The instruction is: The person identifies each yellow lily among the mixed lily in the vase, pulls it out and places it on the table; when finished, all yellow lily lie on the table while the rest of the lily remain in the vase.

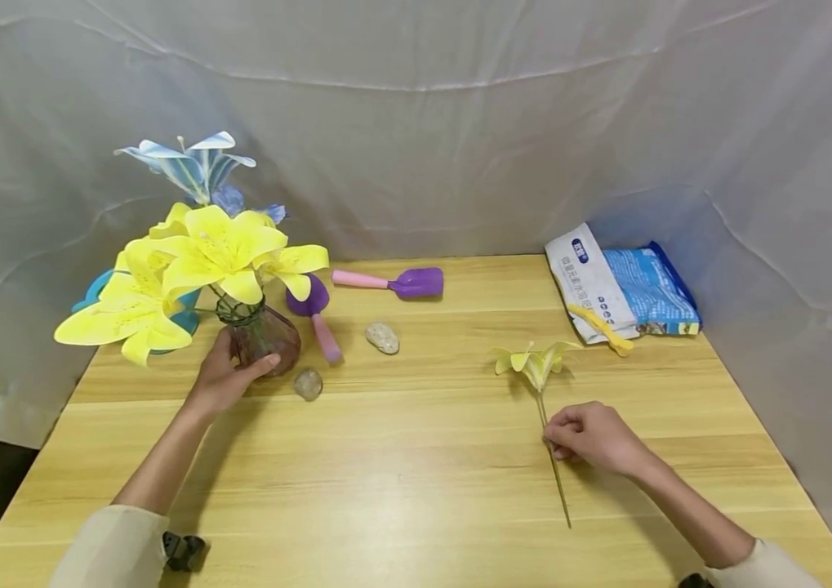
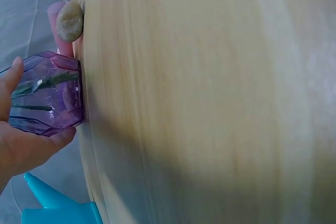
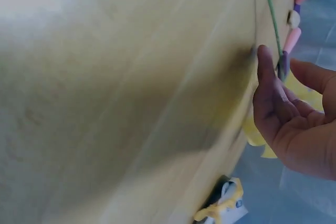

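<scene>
My left hand [image 1: 228, 376] grips a purple faceted glass vase [image 1: 269, 339], thumb on one side and fingers on the other. Yellow artificial lilies [image 1: 220, 245] and a blue one [image 1: 198, 167] stand in the vase, their stems visible through the glass in the left wrist view. Over on the right, my right hand [image 1: 595, 437] pinches the thin stem of a single yellow lily [image 1: 536, 367], its bloom pointing away from me. In the right wrist view the green stem [image 3: 270, 11] runs between thumb and fingers, and the hand partly hides the bloom.
Two stones [image 1: 382, 337] and pink-handled purple toy shovels [image 1: 416, 282] lie right of the vase. A blue watering can [image 2: 60, 208] stands left of it. White and blue packets [image 1: 592, 282] with a yellow tool [image 1: 602, 329] sit at the back right, before the grey curtain [image 1: 423, 147].
</scene>
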The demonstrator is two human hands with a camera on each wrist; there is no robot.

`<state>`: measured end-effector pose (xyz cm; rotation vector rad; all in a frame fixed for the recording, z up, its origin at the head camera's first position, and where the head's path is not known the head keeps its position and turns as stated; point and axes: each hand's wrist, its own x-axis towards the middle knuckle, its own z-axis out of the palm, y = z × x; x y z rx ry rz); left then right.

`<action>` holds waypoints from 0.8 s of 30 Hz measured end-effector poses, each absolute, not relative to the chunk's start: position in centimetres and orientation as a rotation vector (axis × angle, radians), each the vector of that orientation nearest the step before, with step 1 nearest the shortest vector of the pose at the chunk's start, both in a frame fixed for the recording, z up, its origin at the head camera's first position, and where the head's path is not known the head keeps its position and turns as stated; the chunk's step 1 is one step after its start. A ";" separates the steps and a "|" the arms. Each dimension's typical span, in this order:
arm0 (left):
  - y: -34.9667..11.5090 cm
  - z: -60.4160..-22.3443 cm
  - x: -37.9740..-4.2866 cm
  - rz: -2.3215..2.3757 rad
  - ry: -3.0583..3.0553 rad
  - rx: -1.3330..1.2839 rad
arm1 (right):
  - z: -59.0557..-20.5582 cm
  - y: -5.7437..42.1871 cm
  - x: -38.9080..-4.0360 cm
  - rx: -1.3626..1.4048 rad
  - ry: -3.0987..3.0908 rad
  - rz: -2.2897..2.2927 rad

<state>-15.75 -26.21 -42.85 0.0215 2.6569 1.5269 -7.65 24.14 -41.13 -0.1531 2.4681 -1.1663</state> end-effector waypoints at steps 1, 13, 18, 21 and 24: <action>-26.2 -42.8 -15.8 1.528 2.656 0.022 | -40.8 24.1 -7.7 -0.156 2.525 -1.102; -26.1 -42.8 -15.8 1.518 2.658 0.016 | -37.4 16.8 -8.7 -0.501 2.740 -1.197; -26.2 -42.8 -15.8 1.514 2.660 0.011 | -37.6 10.8 -10.5 -0.575 2.582 -1.568; -26.2 -42.8 -15.8 1.513 2.661 0.010 | -37.7 7.0 -11.9 -0.532 2.458 -1.758; -26.2 -42.9 -15.8 1.519 2.663 0.012 | -37.1 3.3 -13.1 -0.477 2.374 -1.872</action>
